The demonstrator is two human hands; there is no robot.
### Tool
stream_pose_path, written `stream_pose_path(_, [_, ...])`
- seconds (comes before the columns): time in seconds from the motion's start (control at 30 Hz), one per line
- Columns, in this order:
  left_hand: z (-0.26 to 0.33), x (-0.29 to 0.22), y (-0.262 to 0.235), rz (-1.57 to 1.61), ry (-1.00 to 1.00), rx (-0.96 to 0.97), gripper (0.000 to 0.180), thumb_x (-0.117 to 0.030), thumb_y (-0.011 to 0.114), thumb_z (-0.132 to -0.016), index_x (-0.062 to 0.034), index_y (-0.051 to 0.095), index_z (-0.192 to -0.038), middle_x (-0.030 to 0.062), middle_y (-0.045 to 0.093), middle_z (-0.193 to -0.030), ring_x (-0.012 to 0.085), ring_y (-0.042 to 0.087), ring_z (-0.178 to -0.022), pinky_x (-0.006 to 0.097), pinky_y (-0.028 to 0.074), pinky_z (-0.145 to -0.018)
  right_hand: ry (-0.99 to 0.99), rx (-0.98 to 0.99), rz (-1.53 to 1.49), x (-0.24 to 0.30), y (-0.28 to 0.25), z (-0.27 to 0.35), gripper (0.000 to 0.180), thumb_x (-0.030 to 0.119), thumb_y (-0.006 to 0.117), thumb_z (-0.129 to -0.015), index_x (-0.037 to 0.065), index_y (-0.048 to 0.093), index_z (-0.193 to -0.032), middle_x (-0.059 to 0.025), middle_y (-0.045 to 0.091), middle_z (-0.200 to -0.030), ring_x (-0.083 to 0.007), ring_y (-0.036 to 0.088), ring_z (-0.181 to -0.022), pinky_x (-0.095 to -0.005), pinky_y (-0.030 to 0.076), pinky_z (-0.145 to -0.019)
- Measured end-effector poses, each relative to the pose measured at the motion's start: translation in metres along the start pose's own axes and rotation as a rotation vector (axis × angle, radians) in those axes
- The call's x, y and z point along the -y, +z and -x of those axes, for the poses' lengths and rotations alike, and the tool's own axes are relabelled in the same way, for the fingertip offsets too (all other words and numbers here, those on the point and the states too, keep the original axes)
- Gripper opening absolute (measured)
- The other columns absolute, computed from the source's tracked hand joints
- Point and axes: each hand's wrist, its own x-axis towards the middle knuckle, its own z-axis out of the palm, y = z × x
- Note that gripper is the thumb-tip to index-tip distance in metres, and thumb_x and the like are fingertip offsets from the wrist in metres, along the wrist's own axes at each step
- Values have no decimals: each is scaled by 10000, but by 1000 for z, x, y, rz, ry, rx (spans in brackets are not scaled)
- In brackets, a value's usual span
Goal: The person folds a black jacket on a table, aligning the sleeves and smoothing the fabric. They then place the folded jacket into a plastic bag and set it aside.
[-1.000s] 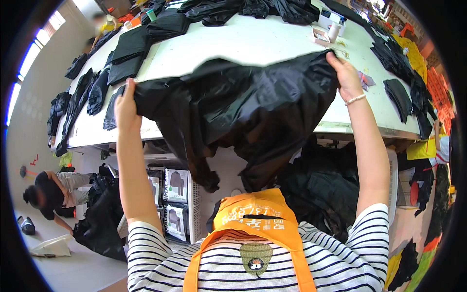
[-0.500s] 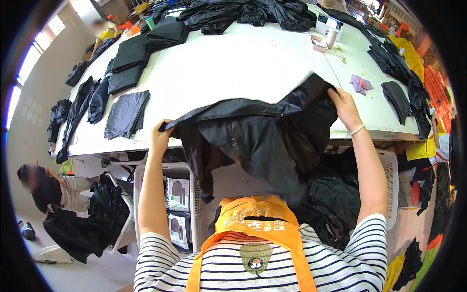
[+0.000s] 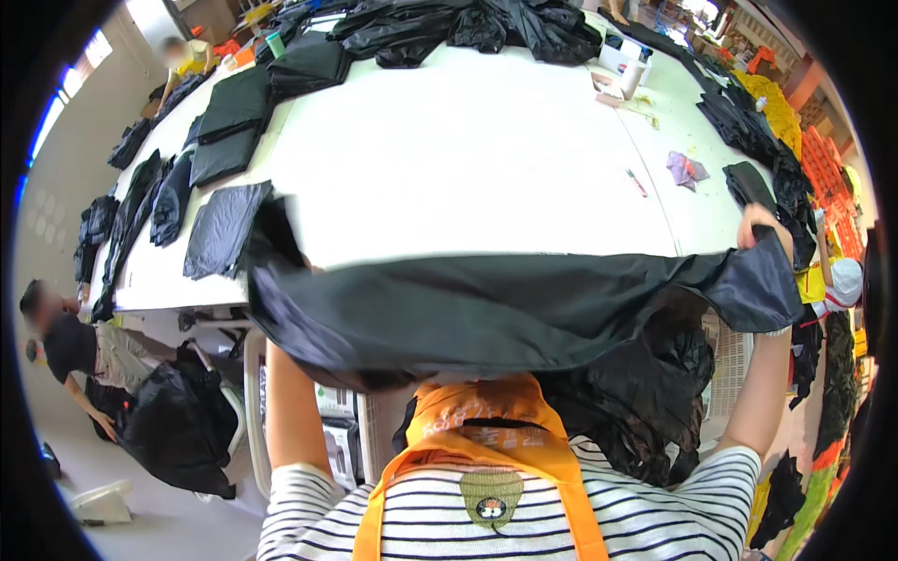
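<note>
A black, thin, slightly shiny garment [image 3: 486, 309] is stretched out sideways in front of me, above the near edge of the white table. My right hand [image 3: 765, 232] is closed on its right end, where a flap of fabric hangs down over the wrist. The garment's left part hides nearly all of my left hand [image 3: 317, 269], which grips the cloth from behind; only a bit of skin shows. The left end is blurred and flares upward beside a folded black garment [image 3: 224, 229]. Which kind of garment I hold, I cannot tell.
Folded black stacks [image 3: 236, 101] line the white table's [image 3: 468, 159] left side; black clothes [image 3: 524, 28] heap at its far edge. A pen [image 3: 637, 182] and a purple cloth [image 3: 687, 169] lie right. Below are black fabric [image 3: 636, 393] and a white basket [image 3: 730, 369]. A person [image 3: 70, 341] handles black cloth at left.
My hands have moved farther apart, the right one outward to the right. The garment, bunched and hanging before, is now spread wide. The pen on the table has come into sight.
</note>
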Motion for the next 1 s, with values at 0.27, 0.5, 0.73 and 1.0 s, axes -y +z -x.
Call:
stream_pose_path(0.27, [-83, -115, -49, 846, 116, 198, 308, -84, 511, -921, -23, 473, -1220, 93, 587, -1008, 146, 579, -857, 258, 464, -768, 128, -524, 199, 66, 8, -28, 263, 203, 577, -918, -60, 587, -918, -27, 573, -772, -99, 483, -715, -251, 388, -686])
stream_pose_path(0.5, [-172, -157, 72, 217, 421, 130, 387, 45, 540, -815, -52, 572, -1189, 35, 627, -1029, 106, 583, -867, 230, 423, -837, 104, -341, -319, 6, 71, -177, 231, 191, 579, -904, -20, 589, -996, -11, 590, -860, -101, 531, -790, -238, 418, -752])
stream_pose_path(0.73, [-184, -72, 334, 163, 288, 350, 436, 39, 575, -755, -45, 567, -1183, 51, 593, -926, 161, 546, -807, 295, 446, -790, 223, -195, -173, -192, 255, -325, 263, 234, 692, -780, 1, 582, -731, -45, 505, -617, -132, 469, -618, -315, 394, -576])
stream_pose_path(1.0, [-106, 27, 490, -73, -507, 959, 396, -77, 650, -654, 62, 599, -1021, 119, 647, -846, 214, 613, -770, 315, 492, -699, 654, 284, -485, -346, 459, -330, 165, 91, 631, -711, 3, 608, -848, -44, 614, -770, -118, 548, -707, -265, 453, -658])
